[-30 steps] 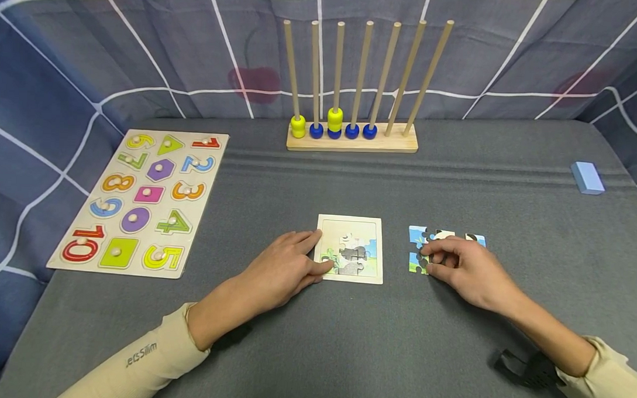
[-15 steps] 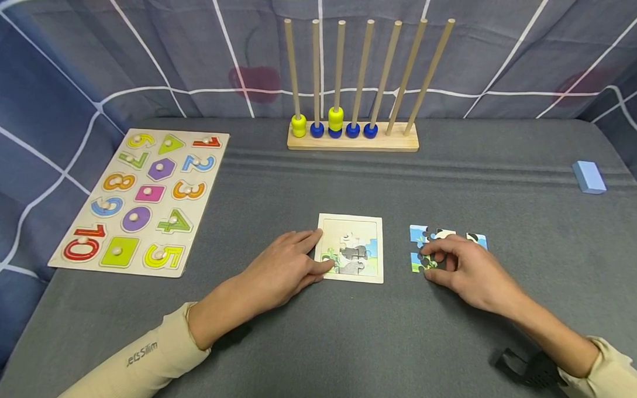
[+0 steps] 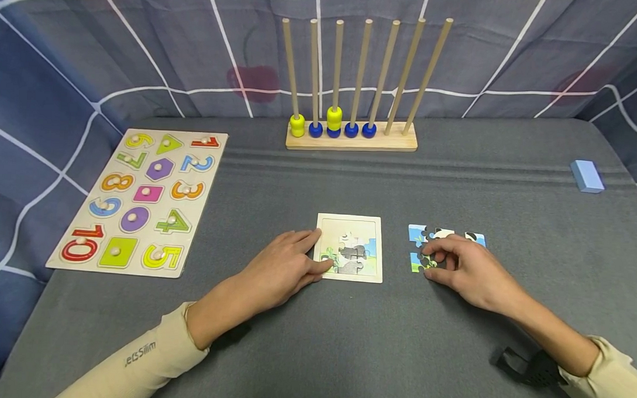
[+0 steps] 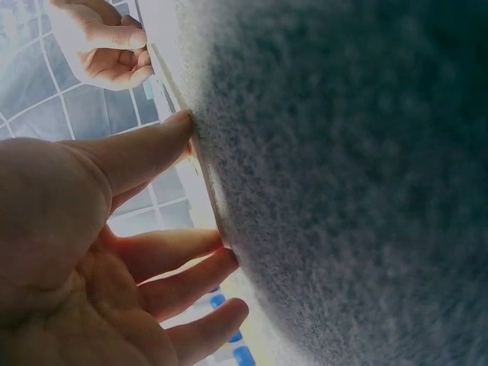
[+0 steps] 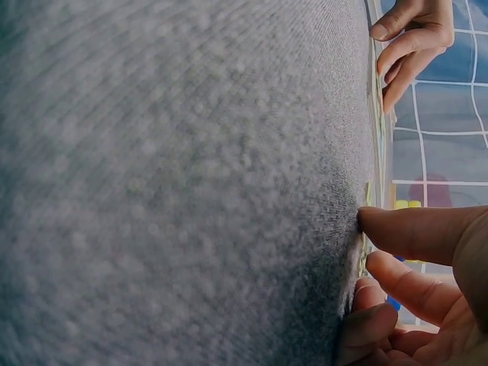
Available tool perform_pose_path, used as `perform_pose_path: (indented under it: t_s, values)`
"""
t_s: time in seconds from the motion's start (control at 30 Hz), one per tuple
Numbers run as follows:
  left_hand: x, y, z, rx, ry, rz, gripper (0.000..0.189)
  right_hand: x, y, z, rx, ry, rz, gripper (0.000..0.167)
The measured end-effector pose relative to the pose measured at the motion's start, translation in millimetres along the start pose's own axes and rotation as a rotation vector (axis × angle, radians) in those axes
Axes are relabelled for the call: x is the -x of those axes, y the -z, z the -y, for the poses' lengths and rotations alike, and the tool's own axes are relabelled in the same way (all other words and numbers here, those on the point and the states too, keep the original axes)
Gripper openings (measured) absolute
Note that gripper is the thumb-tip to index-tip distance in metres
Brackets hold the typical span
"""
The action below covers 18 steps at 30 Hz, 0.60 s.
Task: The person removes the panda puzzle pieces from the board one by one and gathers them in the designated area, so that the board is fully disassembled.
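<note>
A small square puzzle tray (image 3: 373, 219) lies mid-table, partly filled with jigsaw pieces of a grey and green picture. My left hand (image 3: 284, 268) rests at its left side, thumb on the lower left corner and index finger at the upper left edge. In the left wrist view the left fingers (image 4: 179, 244) are extended against the tray's edge. To the right of the tray, loose jigsaw pieces (image 3: 417, 233) lie in a cluster. My right hand (image 3: 469, 271) pinches a green patterned jigsaw piece (image 3: 429, 262) there between thumb and index finger, low over the table. It hides part of the cluster.
A number-and-shape peg board (image 3: 148, 210) lies at the left. At the back stands a wooden bead rack (image 3: 352, 143) with upright rods and yellow and blue beads. A light blue block (image 3: 588, 176) sits far right. Gridded curtain (image 3: 197, 48) borders the table.
The right thumb has drawn slightly back from the index finger, so more of the green piece shows between them. The left hand and tray stay in place.
</note>
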State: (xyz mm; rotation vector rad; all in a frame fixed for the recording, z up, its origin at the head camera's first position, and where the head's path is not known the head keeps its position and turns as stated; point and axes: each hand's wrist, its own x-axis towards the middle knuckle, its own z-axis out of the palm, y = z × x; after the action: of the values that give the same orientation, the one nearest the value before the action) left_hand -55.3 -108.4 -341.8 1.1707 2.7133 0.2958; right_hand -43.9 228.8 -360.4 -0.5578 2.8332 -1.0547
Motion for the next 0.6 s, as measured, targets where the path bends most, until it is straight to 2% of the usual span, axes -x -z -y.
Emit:
perform_pose_path:
  t_s: [0.4,0.6]
  values:
    - [0.4,-0.9,0.4,0.002,-0.001,-0.005,0.03,-0.2,0.4,1.4,-0.006,-0.003,0.008,0.026]
    - [0.2,-0.8,0.3,0.001,-0.003,-0.004,0.03,0.2,-1.1,2.8,-0.057,-0.001,-0.004,0.024]
